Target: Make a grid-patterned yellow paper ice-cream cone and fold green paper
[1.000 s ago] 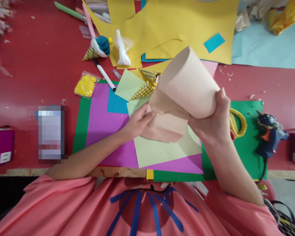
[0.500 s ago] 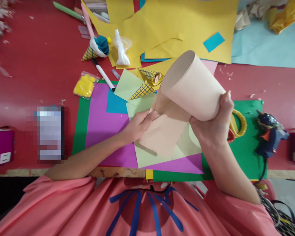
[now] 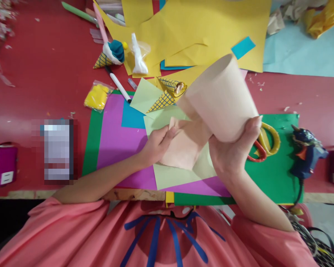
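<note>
The right hand (image 3: 233, 150) is clamped around the narrow lower end of the peach paper roll (image 3: 221, 98), a wide, smooth, matte tube held tilted above the red worktop (image 3: 44, 74). The left hand (image 3: 157, 142) pinches the loose flap (image 3: 183, 146) of the same sheet between thumb and fingers. Compared with half a second ago, the roll has swung right and the flap hangs shorter, its edge drawn closer to the tube. More of the scissors (image 3: 265, 138), with yellow and red loop handles, shows behind the right hand. Beneath lie flat sheets: pale green paper (image 3: 178, 176), purple paper (image 3: 114, 142) and a green sheet (image 3: 269, 178). Two yellow gridded cones (image 3: 167, 96) sit just beyond the left hand. A blue glue gun (image 3: 306, 154) rests at the right.
</note>
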Demonstrator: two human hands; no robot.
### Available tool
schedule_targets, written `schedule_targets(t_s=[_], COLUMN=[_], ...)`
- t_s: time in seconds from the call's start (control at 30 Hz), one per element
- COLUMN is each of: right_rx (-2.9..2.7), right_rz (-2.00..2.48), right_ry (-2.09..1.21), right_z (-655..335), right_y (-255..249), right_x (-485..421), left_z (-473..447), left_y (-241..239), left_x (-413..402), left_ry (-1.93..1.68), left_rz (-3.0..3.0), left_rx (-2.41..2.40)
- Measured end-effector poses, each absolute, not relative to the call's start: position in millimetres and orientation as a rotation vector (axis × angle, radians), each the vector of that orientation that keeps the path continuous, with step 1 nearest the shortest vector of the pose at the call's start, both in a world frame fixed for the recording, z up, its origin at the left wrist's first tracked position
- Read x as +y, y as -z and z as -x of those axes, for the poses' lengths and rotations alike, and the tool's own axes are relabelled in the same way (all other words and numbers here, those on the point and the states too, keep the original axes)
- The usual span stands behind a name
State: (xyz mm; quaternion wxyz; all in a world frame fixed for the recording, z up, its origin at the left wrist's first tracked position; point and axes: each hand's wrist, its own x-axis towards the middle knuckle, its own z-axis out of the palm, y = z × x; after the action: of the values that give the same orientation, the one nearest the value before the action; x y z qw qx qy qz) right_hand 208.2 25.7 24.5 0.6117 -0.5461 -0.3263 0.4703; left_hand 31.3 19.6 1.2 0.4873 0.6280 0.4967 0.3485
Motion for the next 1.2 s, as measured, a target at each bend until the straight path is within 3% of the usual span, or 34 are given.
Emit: schedule_targets(t_s=[0.37,0.53,0.73,1.0,1.2], right_rx=[-0.433,-0.591,-0.940,-1.264,-1.436], right_rz=[0.952,0.984,1.009,1.373,1.533], right_ry=[-1.199,-1.149,-0.539,0.009,0.201], right_z=[-225.1,-244.7,-303.5,-385.7,-434.8], right_y=[-29.8,-23.2,-19.6,0.6,9.7], right_x=[26.5,34.6,74.4,100.7,122.0], left_z=[-34.0,-33.5,-30.3,-30.4,-28.4], left_y=[-8.0,-7.4,-2.2,1.4,1.3], left_x=[21.3,22.0,19.7,20.8,21.3], left_ry=[-0.395,-0.422,-0.505,-0.626,-0.698], left_rz=[-1.348,-1.368,-1.394,-1.435,-1.406], left_rx=[1.307,1.282,1.325,1.264,1.276])
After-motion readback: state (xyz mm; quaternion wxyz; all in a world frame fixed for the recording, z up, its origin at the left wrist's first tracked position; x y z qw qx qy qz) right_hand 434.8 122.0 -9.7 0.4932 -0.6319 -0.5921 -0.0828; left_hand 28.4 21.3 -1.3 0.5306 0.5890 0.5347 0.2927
